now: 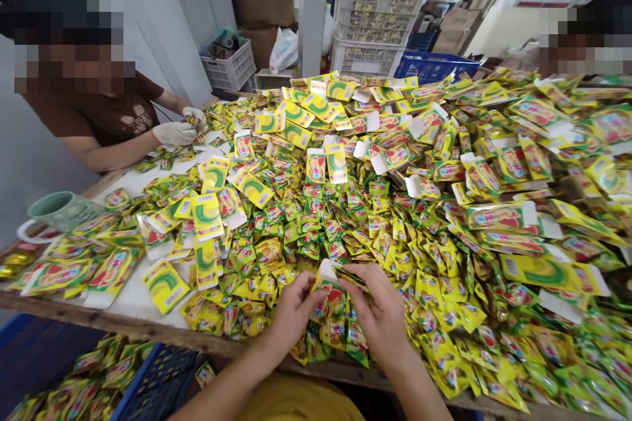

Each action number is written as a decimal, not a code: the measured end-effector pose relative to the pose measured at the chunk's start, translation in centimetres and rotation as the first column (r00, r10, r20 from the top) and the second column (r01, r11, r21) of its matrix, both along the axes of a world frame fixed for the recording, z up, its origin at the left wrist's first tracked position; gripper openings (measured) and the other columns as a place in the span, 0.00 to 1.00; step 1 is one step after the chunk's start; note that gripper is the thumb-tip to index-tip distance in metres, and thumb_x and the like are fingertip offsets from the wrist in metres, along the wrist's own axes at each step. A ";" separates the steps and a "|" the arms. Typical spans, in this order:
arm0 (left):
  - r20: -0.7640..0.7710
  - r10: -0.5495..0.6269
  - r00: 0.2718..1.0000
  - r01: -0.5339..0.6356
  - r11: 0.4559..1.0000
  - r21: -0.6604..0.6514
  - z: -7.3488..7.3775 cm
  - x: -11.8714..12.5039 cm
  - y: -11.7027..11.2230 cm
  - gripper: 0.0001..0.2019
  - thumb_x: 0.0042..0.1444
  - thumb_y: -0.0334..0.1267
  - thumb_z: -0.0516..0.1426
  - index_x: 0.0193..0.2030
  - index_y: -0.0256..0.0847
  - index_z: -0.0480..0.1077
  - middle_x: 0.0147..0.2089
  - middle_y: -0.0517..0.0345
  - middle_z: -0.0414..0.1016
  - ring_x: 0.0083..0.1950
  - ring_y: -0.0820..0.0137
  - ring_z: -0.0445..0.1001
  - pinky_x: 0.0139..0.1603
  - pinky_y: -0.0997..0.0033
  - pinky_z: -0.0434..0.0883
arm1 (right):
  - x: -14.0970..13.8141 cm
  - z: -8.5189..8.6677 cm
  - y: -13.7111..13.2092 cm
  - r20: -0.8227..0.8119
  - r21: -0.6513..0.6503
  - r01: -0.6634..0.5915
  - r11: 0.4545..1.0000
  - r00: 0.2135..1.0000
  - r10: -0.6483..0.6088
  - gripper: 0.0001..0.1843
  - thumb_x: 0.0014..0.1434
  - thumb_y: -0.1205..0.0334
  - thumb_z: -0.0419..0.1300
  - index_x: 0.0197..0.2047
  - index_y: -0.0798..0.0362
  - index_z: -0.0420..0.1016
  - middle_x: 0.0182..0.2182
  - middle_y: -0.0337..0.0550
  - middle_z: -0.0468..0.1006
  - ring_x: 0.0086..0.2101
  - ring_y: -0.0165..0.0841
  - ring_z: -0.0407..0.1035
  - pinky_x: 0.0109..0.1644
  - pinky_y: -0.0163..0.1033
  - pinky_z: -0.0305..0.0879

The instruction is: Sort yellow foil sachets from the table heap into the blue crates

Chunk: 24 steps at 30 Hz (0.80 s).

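Note:
Low in the middle of the head view, my left hand (295,306) grips a small yellow and green carton (332,297) with a white flap standing up at its top. My right hand (379,306) pinches small candy-style packets (353,276) at the carton's mouth; how many is hidden by the fingers. Beneath and around both hands lies a thick heap of loose yellow and green packets (316,220). Opened cartons with white flaps (395,158) are piled beyond and to the right. Several more cartons (207,217) lie to the left.
Across the table at left, a person's gloved hands (175,135) handle packets. A green mug (69,209) stands near the left edge. Below the table sits a blue crate (135,378) with packets beside it. White crates (372,20) are stacked behind, and another person is at far right.

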<state>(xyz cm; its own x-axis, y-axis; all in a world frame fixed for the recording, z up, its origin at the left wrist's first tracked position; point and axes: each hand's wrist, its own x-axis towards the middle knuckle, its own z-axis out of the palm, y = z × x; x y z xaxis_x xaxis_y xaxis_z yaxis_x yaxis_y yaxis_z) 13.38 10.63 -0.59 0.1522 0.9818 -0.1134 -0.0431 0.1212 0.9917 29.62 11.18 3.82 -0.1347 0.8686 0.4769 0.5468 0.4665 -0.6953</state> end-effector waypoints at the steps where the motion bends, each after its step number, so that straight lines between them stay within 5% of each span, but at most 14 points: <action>1: -0.001 -0.036 0.999 0.036 0.999 0.016 0.3 -0.1 -0.1 0.10 0.56 0.43 0.58 0.39 0.38 0.70 0.34 0.59 0.72 0.37 0.69 0.68 0.39 0.73 0.63 | 0.0 0.2 -0.3 -0.015 0.010 0.028 1.000 0.999 -0.028 0.09 0.62 0.66 0.56 0.46 0.49 0.70 0.38 0.43 0.77 0.39 0.36 0.71 0.43 0.40 0.66; 7: 0.107 -0.132 0.985 0.137 0.990 -0.036 0.8 0.0 -1.4 0.10 0.56 0.41 0.58 0.42 0.37 0.71 0.38 0.58 0.73 0.40 0.69 0.68 0.41 0.73 0.64 | 0.1 -0.4 -1.1 0.086 -0.018 0.008 1.000 0.996 -0.006 0.08 0.64 0.64 0.55 0.47 0.50 0.68 0.38 0.44 0.76 0.39 0.36 0.72 0.43 0.39 0.66; 10: 0.141 -0.080 0.987 0.093 0.992 -0.086 -0.2 -0.1 -2.1 0.10 0.56 0.42 0.58 0.40 0.37 0.70 0.36 0.59 0.73 0.38 0.69 0.69 0.40 0.73 0.64 | 0.6 -0.8 -1.5 0.165 -0.142 -0.014 0.990 0.985 0.038 0.08 0.63 0.62 0.55 0.46 0.51 0.69 0.39 0.45 0.76 0.40 0.37 0.71 0.44 0.40 0.66; 15: -0.028 -0.043 0.999 0.043 0.999 -0.009 -1.5 0.0 -3.8 0.08 0.55 0.42 0.59 0.35 0.38 0.70 0.29 0.63 0.67 0.31 0.72 0.63 0.34 0.75 0.61 | 0.7 0.4 -2.0 0.336 -0.389 -0.072 0.919 0.917 0.214 0.08 0.59 0.71 0.56 0.40 0.50 0.71 0.34 0.43 0.75 0.37 0.37 0.70 0.40 0.39 0.65; 18: 0.034 -0.067 0.997 0.067 0.998 0.016 -1.6 -0.3 -4.5 0.09 0.55 0.41 0.59 0.38 0.39 0.70 0.33 0.61 0.69 0.36 0.71 0.65 0.38 0.75 0.62 | 0.2 1.1 -1.9 0.389 -0.394 -0.174 0.903 0.858 0.335 0.14 0.58 0.77 0.53 0.41 0.50 0.72 0.36 0.44 0.74 0.38 0.37 0.70 0.40 0.39 0.65; 24: 0.238 -0.144 0.961 0.164 0.984 -0.067 -1.9 -1.8 -4.6 0.09 0.52 0.39 0.62 0.37 0.38 0.69 0.34 0.61 0.70 0.38 0.71 0.67 0.40 0.75 0.64 | -0.6 0.5 -1.2 0.366 -0.298 -0.238 0.924 0.866 0.341 0.14 0.61 0.71 0.55 0.49 0.50 0.69 0.37 0.44 0.74 0.36 0.36 0.70 0.39 0.39 0.66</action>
<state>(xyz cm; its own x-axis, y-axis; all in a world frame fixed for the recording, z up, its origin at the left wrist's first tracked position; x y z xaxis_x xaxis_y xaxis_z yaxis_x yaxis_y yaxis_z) 11.58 6.01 -2.48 0.3324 0.9328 -0.1394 -0.2445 0.2279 0.9425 28.98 10.02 4.36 -0.5329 0.8388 0.1117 0.6688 0.4984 -0.5516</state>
